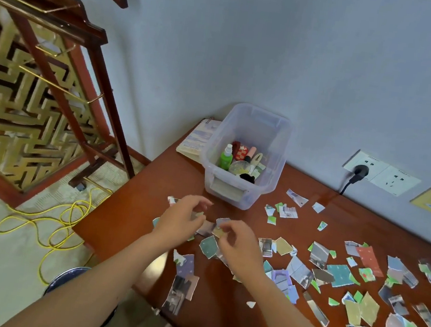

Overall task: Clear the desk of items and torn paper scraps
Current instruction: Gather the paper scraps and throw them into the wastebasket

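Center frame: right hand [237,241] pinches torn scrap [218,231]; left hand [182,219] curls over gathered pile [207,228], grip unclear; clear bin [230,191] sits close for dumping.

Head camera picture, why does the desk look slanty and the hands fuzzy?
Head view: the wide lens tilts the desk and wall sockets; in the same head view the left hand and right hand are softly smeared, likely motion blur; a pale glare sits on the desk below the plug; lighting is soft, shadows faint.
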Available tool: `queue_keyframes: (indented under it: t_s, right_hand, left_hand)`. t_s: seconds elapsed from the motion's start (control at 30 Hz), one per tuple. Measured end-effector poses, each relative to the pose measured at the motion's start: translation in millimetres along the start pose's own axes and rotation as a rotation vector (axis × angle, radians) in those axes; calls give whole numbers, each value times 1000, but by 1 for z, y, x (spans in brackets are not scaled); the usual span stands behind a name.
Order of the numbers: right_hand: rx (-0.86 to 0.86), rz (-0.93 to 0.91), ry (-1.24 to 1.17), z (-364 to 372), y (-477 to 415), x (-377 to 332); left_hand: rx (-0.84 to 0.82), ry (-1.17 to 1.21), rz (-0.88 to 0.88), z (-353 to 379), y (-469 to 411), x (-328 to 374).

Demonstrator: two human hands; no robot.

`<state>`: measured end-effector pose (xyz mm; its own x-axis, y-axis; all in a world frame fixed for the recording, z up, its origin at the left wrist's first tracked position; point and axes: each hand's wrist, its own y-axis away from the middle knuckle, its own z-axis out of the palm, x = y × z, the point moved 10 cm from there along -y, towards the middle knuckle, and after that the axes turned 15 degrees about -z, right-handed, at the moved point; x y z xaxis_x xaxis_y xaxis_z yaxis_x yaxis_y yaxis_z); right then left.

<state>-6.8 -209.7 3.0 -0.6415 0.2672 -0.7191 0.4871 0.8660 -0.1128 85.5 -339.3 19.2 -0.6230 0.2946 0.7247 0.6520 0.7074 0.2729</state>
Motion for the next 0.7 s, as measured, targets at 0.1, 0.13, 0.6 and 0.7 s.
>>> queue_keyframes:
  t_s: [0.1, 0.13, 0.6, 0.7]
  right_hand:
    - [-171, 69, -11, 35, 17, 8]
    - [-224, 86, -8, 45, 22, 10]
    - [-640, 132, 191, 119, 73, 28]
    - [-621, 116, 231, 121, 72, 28]
  left_hand:
    - [-61, -20, -113, 14, 13, -33]
    - [-76, -35, -152, 18, 17, -44]
    - [-138, -456, -463, 66, 90, -128]
    - [-103, -544, -483, 71, 91, -131]
